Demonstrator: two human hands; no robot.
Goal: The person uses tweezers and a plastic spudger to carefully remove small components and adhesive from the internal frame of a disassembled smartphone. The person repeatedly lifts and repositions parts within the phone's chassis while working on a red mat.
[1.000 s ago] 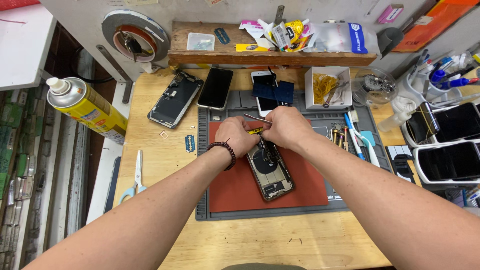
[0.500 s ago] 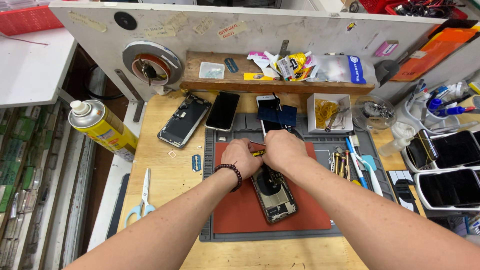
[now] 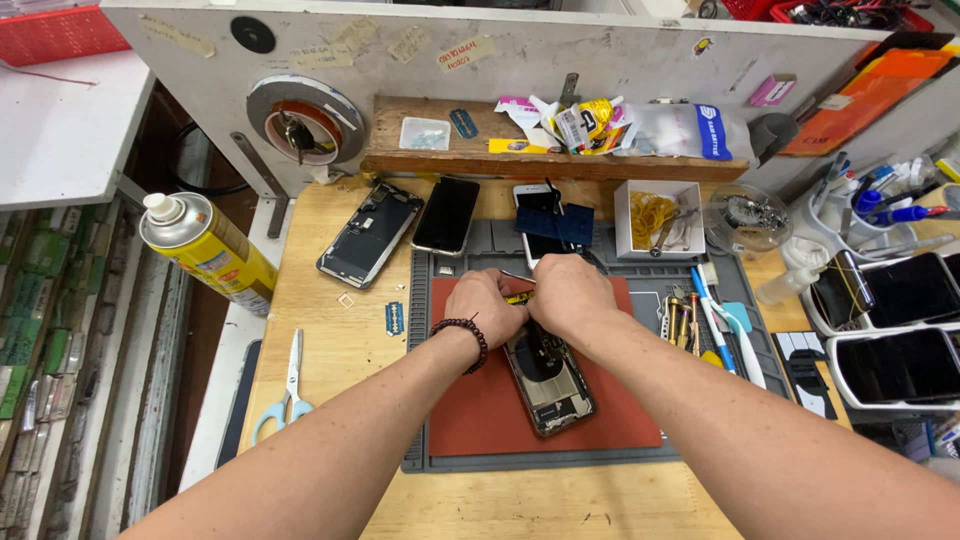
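An opened phone body [image 3: 552, 385] with its insides exposed lies on a red pad [image 3: 480, 415] atop a grey work mat [image 3: 425, 300]. My left hand [image 3: 484, 305], with a dark bead bracelet on the wrist, rests closed at the phone's upper end. My right hand [image 3: 570, 293] sits right beside it, fingers curled over the same end. A small yellow-and-black tool [image 3: 518, 298] shows between the two hands; which hand grips it is hidden.
Two detached screens [image 3: 370, 235] [image 3: 446, 214] lie at the mat's far left. A spray can [image 3: 205, 250] and blue scissors [image 3: 288, 390] are at left. Tweezers and drivers [image 3: 700, 320] lie right of the pad, a white parts box [image 3: 658, 217] behind, stacked phones [image 3: 895, 325] far right.
The view has shifted so the bench sits lower in the frame. Both hands stay together at the phone's upper end with little visible movement.
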